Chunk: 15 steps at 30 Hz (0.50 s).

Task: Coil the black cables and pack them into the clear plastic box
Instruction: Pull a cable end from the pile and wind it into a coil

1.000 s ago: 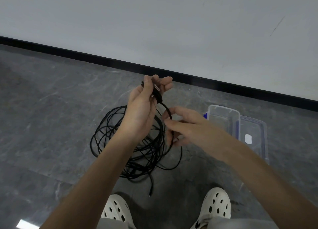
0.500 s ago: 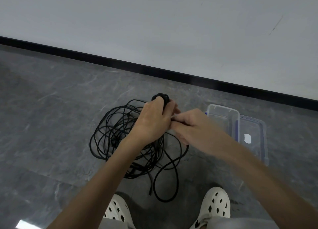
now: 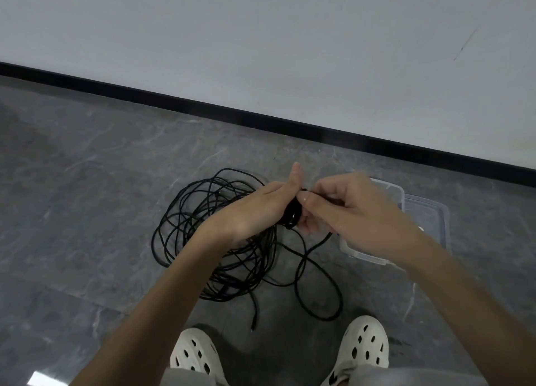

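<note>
The left grip (image 3: 255, 208) holds the small cable coil (image 3: 291, 216), the right grip (image 3: 348, 211) pinching it, just beside the clear box (image 3: 398, 195).

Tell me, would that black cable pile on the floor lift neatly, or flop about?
Probably flop: the cable pile lies in loose, uneven loops. Crossing strands would likely snag and drag along. It looks thin, so probably light; the left hand holds a small wound coil.

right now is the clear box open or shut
Open. The clear plastic box has no lid on its rim; the lid lies flat beside it.
</note>
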### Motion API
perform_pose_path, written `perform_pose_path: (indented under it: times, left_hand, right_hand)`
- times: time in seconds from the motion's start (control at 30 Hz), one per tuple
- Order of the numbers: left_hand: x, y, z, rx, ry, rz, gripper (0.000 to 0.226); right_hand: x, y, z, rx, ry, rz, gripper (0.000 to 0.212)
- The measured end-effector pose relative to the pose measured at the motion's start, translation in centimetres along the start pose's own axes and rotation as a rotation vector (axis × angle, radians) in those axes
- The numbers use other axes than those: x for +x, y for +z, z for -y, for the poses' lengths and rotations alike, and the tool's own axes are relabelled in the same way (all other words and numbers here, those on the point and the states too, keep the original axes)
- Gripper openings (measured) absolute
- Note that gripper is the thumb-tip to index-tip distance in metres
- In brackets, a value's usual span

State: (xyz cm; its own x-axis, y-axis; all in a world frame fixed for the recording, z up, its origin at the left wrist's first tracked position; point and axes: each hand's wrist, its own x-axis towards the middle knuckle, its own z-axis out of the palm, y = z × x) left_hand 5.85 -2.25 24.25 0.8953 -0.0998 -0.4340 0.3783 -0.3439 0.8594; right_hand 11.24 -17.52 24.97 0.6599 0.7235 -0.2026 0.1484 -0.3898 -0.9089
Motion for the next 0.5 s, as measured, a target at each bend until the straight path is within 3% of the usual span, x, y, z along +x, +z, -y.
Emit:
perform_pose_path:
  times: [0.13, 0.27, 0.43, 0.5]
  left_hand:
    - [-0.2, -0.2, 0.3, -0.022, 0.028, 0.117, 0.079]
    - [-0.4, 0.0, 0.3, -0.135, 0.107, 0.258, 0.077]
    - [-0.6, -0.1, 0.6, -0.31, 0.227, 0.412, 0.034]
    - [-0.7, -0.2, 0.5, -0.394, 0.235, 0.446, 0.028]
  right_hand:
    - [-0.1, -0.8, 0.2, 0.058, -0.047, 0.009, 0.03]
    - [0.2, -1.4, 0.2, 0.108, -0.048, -0.023, 0.029]
    - [0.4, -1.8, 0.6, 0.198, -0.046, -0.043, 0.023]
    - [0.4, -2.0, 0.7, 0.264, -0.04, -0.011, 0.022]
